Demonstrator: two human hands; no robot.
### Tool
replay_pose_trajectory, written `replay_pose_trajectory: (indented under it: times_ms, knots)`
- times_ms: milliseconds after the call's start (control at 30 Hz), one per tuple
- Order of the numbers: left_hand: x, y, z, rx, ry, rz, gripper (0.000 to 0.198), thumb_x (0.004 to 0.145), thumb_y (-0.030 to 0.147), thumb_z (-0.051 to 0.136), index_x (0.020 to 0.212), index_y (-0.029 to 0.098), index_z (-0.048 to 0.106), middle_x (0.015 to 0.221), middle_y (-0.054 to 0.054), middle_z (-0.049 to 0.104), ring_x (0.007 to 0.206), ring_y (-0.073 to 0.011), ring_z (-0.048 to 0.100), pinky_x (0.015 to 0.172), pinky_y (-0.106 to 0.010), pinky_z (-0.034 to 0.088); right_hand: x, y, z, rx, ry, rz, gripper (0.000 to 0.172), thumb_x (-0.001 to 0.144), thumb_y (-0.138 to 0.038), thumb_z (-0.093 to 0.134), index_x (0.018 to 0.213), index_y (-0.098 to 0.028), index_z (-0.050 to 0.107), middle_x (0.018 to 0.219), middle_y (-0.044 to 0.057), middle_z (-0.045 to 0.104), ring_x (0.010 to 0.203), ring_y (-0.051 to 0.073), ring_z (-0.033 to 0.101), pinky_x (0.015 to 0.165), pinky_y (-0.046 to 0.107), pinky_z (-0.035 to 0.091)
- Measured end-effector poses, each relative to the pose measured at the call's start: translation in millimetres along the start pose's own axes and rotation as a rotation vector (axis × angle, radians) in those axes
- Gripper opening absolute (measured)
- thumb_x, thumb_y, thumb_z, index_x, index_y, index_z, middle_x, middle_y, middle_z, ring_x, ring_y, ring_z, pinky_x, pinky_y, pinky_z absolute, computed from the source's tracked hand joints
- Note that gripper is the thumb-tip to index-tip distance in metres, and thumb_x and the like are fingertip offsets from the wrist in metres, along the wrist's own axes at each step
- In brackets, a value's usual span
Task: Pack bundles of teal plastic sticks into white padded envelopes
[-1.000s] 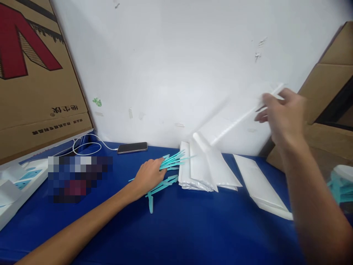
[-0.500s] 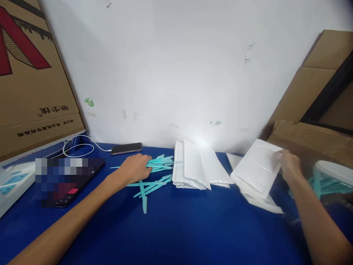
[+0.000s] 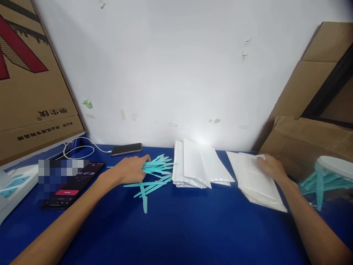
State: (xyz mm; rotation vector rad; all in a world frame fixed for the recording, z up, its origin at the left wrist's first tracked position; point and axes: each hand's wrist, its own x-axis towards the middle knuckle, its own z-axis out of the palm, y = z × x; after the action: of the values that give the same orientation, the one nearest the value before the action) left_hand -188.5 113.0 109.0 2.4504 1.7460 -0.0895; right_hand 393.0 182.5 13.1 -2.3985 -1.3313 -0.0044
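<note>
Over a loose pile of slim turquoise eyebrow razors [image 3: 157,167] my left hand [image 3: 131,169] is curled, its fingers closed on some at the pile's left end; its fingertips are partly hidden. Further right, my right hand [image 3: 271,167] pinches the upper right edge of a white padded envelope [image 3: 257,180], which lies flat on other envelopes. Between the hands stands a separate stack of white padded envelopes [image 3: 197,165], with the razor tips reaching its left edge.
A phone [image 3: 126,148] on a white cable lies by the wall, with a larger dark phone [image 3: 79,184] and a power strip [image 3: 16,184] at left. Cardboard boxes [image 3: 33,95] flank the blue table [image 3: 176,228]. At right is a clear, white-lidded container [image 3: 335,165] among turquoise razors.
My right hand has moved left and down, bringing the tilted envelope flat onto the right stack. My left hand has shifted slightly left at the razor pile.
</note>
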Motion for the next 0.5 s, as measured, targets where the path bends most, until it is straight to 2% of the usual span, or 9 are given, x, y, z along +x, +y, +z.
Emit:
replay_pose_trajectory:
  times_ms: [133, 300, 367, 500]
  knots:
    - [-2.6, -7.1, -6.5, -0.07, -0.115, 0.014, 0.058, 0.072, 0.021, 0.053, 0.13, 0.027, 0.047, 0.087, -0.006, 0.066, 0.074, -0.0256, 0.064, 0.058, -0.031, 0.04, -4.0, -5.2, -4.3, -0.03, -0.047, 0.017, 0.032, 0.099, -0.037, 0.06, 0.126, -0.019, 0.061, 0.128, 0.01, 0.061, 0.108, 0.024, 0.064, 0.092, 0.044, 0.055]
    - [-7.4, -11.7, -13.8, -0.145, -0.185, 0.067, 0.036, 0.074, 0.022, 0.052, 0.11, 0.025, 0.054, 0.092, -0.004, 0.066, 0.081, -0.0221, 0.063, 0.062, -0.029, 0.041, -7.7, -10.8, -6.3, -0.051, -0.067, 0.013, 0.034, 0.099, -0.037, 0.06, 0.128, -0.019, 0.059, 0.129, 0.01, 0.061, 0.108, 0.024, 0.064, 0.091, 0.045, 0.055]
    - [-8.0, -13.4, -15.6, -0.16, -0.214, 0.077, 0.032, 0.075, 0.026, 0.054, 0.108, 0.025, 0.053, 0.095, -0.003, 0.066, 0.083, -0.0219, 0.062, 0.063, -0.028, 0.042, -8.9, -11.9, -6.3, -0.056, -0.071, 0.007, 0.034, 0.099, -0.037, 0.06, 0.128, -0.019, 0.059, 0.128, 0.01, 0.061, 0.108, 0.024, 0.064, 0.091, 0.045, 0.055]
    - [-5.4, -17.5, -15.5, -0.165, -0.256, 0.066, 0.046, 0.073, 0.04, 0.065, 0.115, 0.025, 0.051, 0.097, -0.003, 0.066, 0.083, -0.0228, 0.061, 0.062, -0.028, 0.043, -9.7, -12.9, -6.2, -0.065, -0.076, 0.0, 0.035, 0.099, -0.036, 0.06, 0.129, -0.019, 0.059, 0.129, 0.01, 0.061, 0.108, 0.024, 0.064, 0.091, 0.045, 0.055]
